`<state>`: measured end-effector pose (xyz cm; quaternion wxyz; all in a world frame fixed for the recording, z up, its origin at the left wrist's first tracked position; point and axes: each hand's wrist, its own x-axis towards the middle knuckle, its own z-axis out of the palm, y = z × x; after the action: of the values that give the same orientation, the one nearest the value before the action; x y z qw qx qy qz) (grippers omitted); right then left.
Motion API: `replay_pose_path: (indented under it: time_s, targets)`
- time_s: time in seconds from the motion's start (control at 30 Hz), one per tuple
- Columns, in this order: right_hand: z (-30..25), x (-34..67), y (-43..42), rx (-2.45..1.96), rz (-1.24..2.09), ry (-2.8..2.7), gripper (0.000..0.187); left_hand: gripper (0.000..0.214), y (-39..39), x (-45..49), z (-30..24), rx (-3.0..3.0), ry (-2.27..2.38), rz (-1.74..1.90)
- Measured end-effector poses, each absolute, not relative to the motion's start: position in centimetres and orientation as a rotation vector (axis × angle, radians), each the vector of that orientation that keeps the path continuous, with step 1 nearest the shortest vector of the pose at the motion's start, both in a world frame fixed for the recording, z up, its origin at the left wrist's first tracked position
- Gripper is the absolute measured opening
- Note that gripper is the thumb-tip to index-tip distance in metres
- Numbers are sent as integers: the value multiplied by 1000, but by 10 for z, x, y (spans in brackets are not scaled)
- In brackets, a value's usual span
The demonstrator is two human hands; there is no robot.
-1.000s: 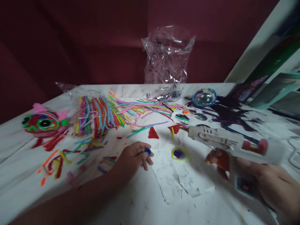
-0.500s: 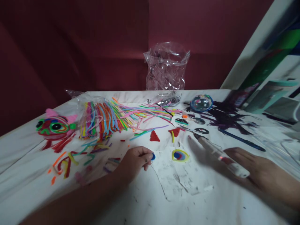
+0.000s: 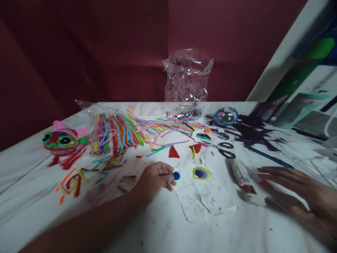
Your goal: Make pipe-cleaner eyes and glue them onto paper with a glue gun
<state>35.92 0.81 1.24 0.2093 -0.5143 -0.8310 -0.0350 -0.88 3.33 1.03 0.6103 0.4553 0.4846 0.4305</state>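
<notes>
A blue disc is pinched in the left hand, left of the yellow-rimmed piece, while the glue gun, pointed lengthwise away, is flanked by the right hand, fingers loosely extended.

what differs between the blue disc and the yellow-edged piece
The blue disc is round; the yellow-edged piece is teardrop-shaped. The disc looks plain blue; the piece also shows red and yellow. The left grip holds the disc; the piece lies on the sheet. Both contain blue.
</notes>
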Motion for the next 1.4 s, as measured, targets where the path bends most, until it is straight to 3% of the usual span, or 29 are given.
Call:
replay_pose_path:
  time_s: [0.1, 0.33, 0.47, 0.6, 0.93, 1.03, 1.17, 1.3, 1.4]
  targets:
    - [28, 334, 6, -1390, 213, -2212, 34, 18, 32, -8, 8, 1117, 1097, 984]
    - [36, 196, 9, -1212, 1123, -2052, 19, 15, 15, -1, 12, 1255, 1124, 980]
    - [26, 166, 16, -1209, 1527, -1669, 27, 13, 10, -1, 20, 1267, 1094, 962]
    - [20, 167, 17, -1247, 1663, -1424, 36, 10, 12, -4, 23, 1276, 1130, 958]
    - [21, 166, 10, -1203, 1613, -1343, 47, 14, 12, -4, 19, 1264, 1178, 909]
    - [27, 192, 11, -1246, 1387, -1520, 38, 12, 19, -10, 24, 1384, 1247, 842]
    - [26, 222, 1, -1092, 885, -2144, 18, 11, 25, -12, 32, 1658, 1316, 691]
    - [8, 224, -9, -749, 437, -2522, 24, 14, 29, -7, 38, 1883, 1348, 603]
    - [-1, 221, -9, -717, 325, -2536, 25, 12, 38, 0, 40, 2028, 1373, 517]
